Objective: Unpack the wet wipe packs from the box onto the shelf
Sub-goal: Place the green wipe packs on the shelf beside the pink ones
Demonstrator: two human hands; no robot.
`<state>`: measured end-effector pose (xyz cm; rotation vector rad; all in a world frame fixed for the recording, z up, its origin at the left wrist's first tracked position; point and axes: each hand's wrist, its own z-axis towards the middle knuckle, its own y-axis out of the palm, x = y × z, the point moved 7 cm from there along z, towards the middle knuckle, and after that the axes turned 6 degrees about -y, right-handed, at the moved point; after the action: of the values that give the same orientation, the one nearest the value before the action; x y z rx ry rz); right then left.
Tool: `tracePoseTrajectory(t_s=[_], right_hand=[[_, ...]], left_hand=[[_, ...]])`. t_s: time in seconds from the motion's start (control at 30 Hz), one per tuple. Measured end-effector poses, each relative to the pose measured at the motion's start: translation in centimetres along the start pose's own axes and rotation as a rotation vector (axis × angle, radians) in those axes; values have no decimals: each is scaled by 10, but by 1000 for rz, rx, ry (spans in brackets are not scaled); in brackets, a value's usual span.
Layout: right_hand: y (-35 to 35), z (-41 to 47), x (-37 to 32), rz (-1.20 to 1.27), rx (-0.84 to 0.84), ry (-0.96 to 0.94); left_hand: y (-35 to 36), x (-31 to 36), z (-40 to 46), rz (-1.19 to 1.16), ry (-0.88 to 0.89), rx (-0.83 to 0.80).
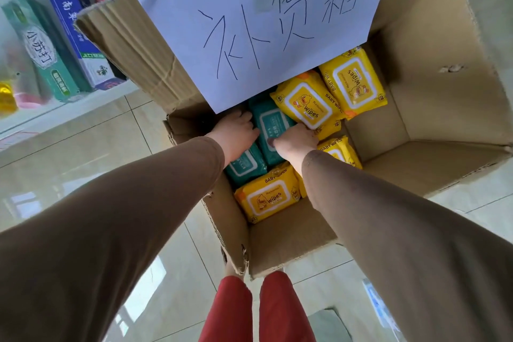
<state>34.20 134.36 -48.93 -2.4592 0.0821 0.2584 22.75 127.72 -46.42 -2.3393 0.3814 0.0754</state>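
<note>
I am at the picking step: the cardboard box gapes beneath my arms, with yellow baby wipes packs beside and beyond my hands. My left hand and right hand flank the teal wet wipe pack, fingers curling onto its edges. Next, I judge, a firm squeeze, lifting left toward the shelf.

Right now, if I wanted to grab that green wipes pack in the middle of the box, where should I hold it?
Take the green pack by its two long sides, coming straight down from above. Other packs surround it, leaving only its top face exposed. The left hand and right hand already sit at those sides. A yellow pack overlaps its far end, so probably lift the near end first.
</note>
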Motion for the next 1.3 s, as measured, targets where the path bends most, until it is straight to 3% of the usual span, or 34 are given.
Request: tracePoseTrajectory(t_s=[0.17,0.33,0.47,0.57,0.67,0.8,0.97,1.13,1.3], right_hand=[[8,4,1,210,-209,-3],[-16,-35,-4,308,-326,-64],[-69,-100,7,213,-281,-136],[-126,-161,5,68,-191,-204],[-184,-232,-17,83,-62,-335],[-253,-332,-73,274,36,-549],[-301,-445,-169,521,-20,-772],[-300,-527,-289,653,-175,-929],[-276,-581,-413,654,-186,-1056]], left_hand=[[-5,-1,-11,138,63,36],[-29,1,-45,60,25,32],[-72,-7,-101,-27,-57,74],[-113,-18,-160,-144,-147,112],[-156,-46,-233,-309,-274,143],[-200,-97,-350,-552,-405,190],[-222,-174,-501,-715,-515,332],[-202,-261,-643,-872,-640,426],[-168,-346,-747,-841,-762,534]])
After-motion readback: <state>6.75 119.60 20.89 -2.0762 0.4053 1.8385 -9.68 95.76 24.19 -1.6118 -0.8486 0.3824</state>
